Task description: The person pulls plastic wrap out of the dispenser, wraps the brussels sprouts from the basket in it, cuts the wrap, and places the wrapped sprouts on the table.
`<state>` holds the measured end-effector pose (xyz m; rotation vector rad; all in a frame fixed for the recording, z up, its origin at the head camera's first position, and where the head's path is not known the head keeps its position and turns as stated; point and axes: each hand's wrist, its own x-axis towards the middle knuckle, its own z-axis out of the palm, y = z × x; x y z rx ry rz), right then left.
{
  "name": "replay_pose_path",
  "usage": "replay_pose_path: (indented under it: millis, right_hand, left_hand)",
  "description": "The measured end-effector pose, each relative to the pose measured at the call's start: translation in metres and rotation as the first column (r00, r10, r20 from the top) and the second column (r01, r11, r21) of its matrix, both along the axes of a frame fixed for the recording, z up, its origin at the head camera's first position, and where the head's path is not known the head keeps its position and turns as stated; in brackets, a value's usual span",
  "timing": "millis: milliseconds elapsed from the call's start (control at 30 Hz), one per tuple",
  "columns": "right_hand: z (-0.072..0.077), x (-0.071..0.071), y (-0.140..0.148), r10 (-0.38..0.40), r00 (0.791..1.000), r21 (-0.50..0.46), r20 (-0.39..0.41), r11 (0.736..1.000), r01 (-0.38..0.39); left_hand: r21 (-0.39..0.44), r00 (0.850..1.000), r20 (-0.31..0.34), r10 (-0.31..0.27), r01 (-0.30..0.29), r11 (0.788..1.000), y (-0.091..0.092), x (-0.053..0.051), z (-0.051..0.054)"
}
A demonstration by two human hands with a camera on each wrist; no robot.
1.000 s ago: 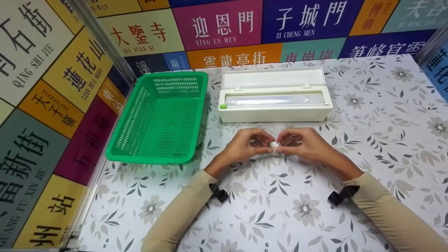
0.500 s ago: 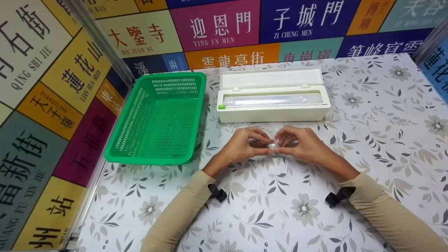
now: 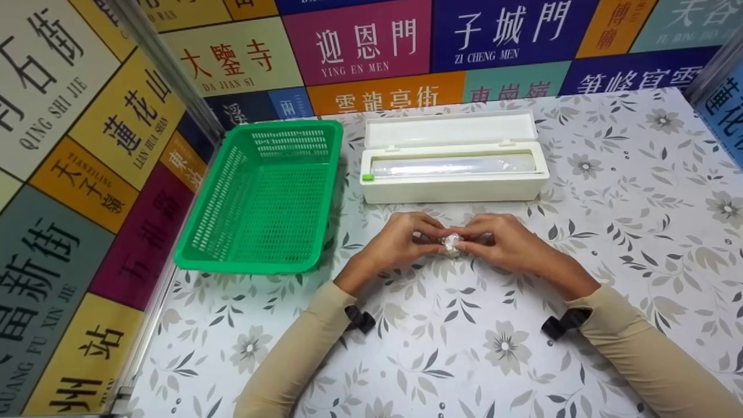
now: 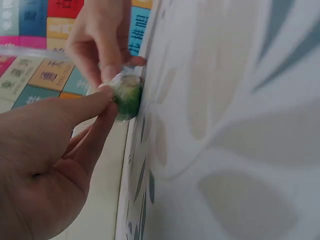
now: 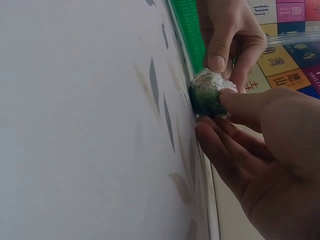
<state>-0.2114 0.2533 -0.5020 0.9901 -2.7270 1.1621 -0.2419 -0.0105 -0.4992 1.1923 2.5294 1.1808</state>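
Note:
A small round green thing wrapped in shiny cling film (image 3: 452, 247) is held between both hands over the tabletop. My left hand (image 3: 399, 241) pinches the wrap at its left side with thumb and fingers. From the other side, my right hand (image 3: 506, 239) holds it, its thumb (image 5: 242, 102) pressed on the film. Through the film, the left wrist view shows a green body with a paler top; what kind of thing it is I cannot tell. Behind the hands stands a white cling film dispenser (image 3: 455, 190), lid up, its film roll (image 3: 453, 166) inside.
A green perforated plastic basket (image 3: 316, 232) stands to the left of the dispenser. A green slider (image 3: 367, 177) sits at the left end of the dispenser's front edge. The table (image 3: 453, 360) has a floral cover, and sign-patterned panels (image 3: 360, 43) border it behind and at left.
Both hands keep hold of the wrapped thing in nearly the same spot. Their fingers have shifted on the film, and more of the shiny bundle shows between them now.

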Motion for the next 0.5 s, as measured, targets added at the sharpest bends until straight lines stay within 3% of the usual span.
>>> replay_pose_path:
  millis: [133, 300, 500]
  right_hand:
    - [0.0015, 0.0002, 0.0029, 0.011, 0.999, 0.043, 0.036, 0.999, -0.012]
    - [0.0017, 0.0003, 0.001, -0.005, 0.999, 0.029, 0.041, 1.0, 0.004]
    - [0.0001, -0.0025, 0.0048, 0.048, 0.998, 0.005, 0.034, 0.999, -0.049]
  left_hand:
    - [-0.013, 1.0, -0.009, -0.005, 0.005, 1.0, -0.0008, -0.0022, -0.0018]
    - [-0.004, 1.0, -0.021, 0.011, -0.012, 1.0, 0.0013, -0.0006, 0.0]
    - [0.033, 0.999, 0.049, -0.006, 0.005, 0.999, -0.0021, -0.0021, 0.0007]
